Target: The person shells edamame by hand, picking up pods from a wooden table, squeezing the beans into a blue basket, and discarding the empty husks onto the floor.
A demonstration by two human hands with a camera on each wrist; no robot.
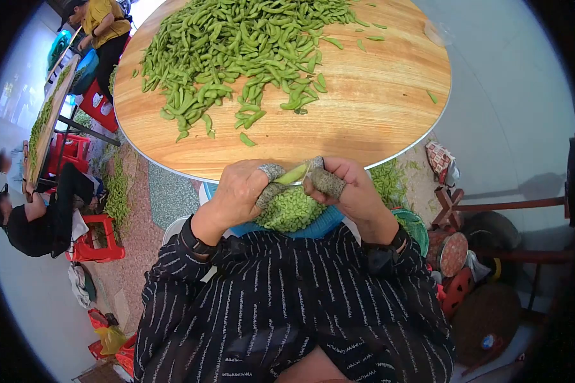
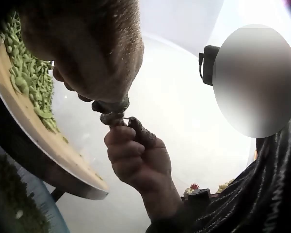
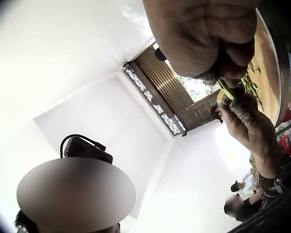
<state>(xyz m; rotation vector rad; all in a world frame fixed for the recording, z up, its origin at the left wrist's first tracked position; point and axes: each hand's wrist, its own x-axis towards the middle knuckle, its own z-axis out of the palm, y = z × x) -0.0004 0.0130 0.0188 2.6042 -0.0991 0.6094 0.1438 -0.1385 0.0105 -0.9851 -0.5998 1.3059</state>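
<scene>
Between both hands, over the basin, is a green soybean pod (image 1: 292,174), which also shows at the fingertips in the right wrist view. My left hand (image 1: 235,191) pinches one end of it between thumb and forefinger. At the other end, the thumb and forefinger of my right hand (image 1: 352,190) grip the pod. Grey speckled covers wrap the thumbs and forefingers. Below sits a blue basin (image 1: 331,221) holding shelled green beans (image 1: 289,210). In the left wrist view the fingertips of the two hands meet, with the pod mostly hidden.
A round wooden table (image 1: 377,96) ahead bears a large heap of soybean pods (image 1: 236,51); its edge is just beyond my hands. A green basket (image 1: 415,230) stands by my right side. Red stools (image 1: 99,239) and people (image 1: 35,220) at another table are to the left.
</scene>
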